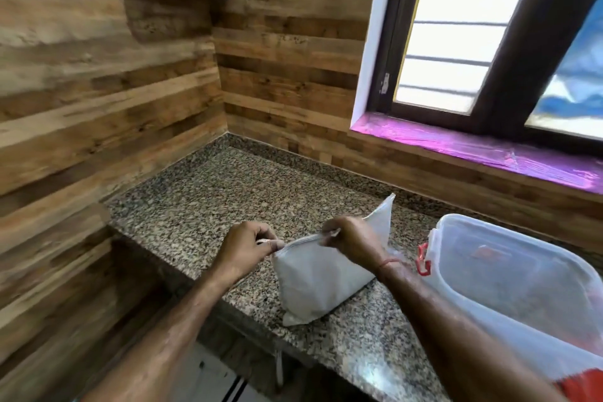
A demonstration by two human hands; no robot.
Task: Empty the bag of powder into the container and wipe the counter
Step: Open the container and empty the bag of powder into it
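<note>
Right now the fingers (329, 233) of the left hand (243, 246) and right hand (350, 238) are clamped on the top edge of the bag (321, 281), which stands below them on the desk (228, 199). It looks soft, heavy and slick, so grip the seam itself. Just right of the fingers sits the open container (463, 313).

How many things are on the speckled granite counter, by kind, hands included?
white plastic bag of powder: 1
clear plastic container with red latch: 1
hands, left hand and right hand, both pinching the bag's top edge: 2
Total: 4
</note>
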